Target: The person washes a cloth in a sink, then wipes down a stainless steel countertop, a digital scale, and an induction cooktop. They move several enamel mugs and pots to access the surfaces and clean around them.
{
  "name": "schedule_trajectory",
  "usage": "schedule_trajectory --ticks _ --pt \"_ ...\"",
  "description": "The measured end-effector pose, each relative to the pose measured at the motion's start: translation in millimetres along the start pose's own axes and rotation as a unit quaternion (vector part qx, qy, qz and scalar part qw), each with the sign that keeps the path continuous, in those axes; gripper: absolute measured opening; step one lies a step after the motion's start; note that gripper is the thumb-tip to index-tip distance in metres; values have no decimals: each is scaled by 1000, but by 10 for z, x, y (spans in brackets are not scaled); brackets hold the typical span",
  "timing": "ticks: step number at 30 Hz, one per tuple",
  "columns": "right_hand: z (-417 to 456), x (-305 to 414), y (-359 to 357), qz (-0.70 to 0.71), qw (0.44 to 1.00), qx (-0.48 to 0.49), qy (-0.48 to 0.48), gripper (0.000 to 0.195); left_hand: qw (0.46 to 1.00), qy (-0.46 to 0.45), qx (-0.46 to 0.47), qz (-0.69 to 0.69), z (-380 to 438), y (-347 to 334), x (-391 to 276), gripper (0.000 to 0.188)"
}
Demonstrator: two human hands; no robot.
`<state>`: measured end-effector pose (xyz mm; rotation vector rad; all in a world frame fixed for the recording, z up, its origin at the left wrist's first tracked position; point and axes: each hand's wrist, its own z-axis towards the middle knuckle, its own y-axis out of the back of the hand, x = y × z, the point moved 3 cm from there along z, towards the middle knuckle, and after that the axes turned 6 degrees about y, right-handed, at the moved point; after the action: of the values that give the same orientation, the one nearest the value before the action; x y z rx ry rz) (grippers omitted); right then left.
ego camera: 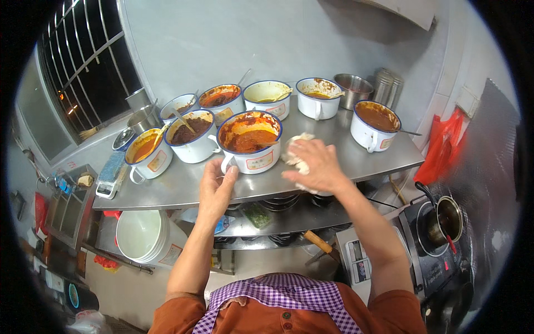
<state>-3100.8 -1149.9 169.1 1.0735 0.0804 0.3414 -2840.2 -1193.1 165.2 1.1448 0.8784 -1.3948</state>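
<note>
My left hand (219,183) grips the handle of a white enamel mug (260,163) with a blue rim, which holds red-orange sauce and a spoon. Under my right hand (315,163) is a crumpled whitish cloth (295,154), pressed on the steel table (267,188) just right of that mug. To the left stand an enamel mug of dark brown paste (190,131) and one of orange sauce (146,146), each with a spoon. Off to the right is an enamel mug of brown sauce (375,119).
Several more enamel mugs (317,100) line the back, beside a steel pot (353,89). Below the table is a shelf (250,225) with stacked bowls. White buckets (142,234) stand lower left. At right, a pan (448,217) sits by an induction cooker (434,267) and a kitchen scale (358,261).
</note>
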Motion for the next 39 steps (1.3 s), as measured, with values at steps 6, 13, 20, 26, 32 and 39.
schedule_trajectory --ticks 6,13,20,26,32,39 --pt "-195 384 90 101 986 -31 130 43 989 49 27 -136 251 -96 112 24" --pt "-459 -413 251 -12 973 -173 -152 36 944 62 -55 -318 115 111 -9 23" --pt "98 593 -134 -64 996 -31 -47 44 938 -60 44 -338 310 -234 -672 28" --pt "480 886 -534 262 960 -65 -69 42 970 14 79 -229 511 -1276 -593 29" --pt "373 858 -593 -33 995 -67 74 60 961 127 210 -126 433 -1669 -318 25" --pt "380 719 -816 57 987 -77 132 56 954 24 293 54 496 -1262 -422 43"
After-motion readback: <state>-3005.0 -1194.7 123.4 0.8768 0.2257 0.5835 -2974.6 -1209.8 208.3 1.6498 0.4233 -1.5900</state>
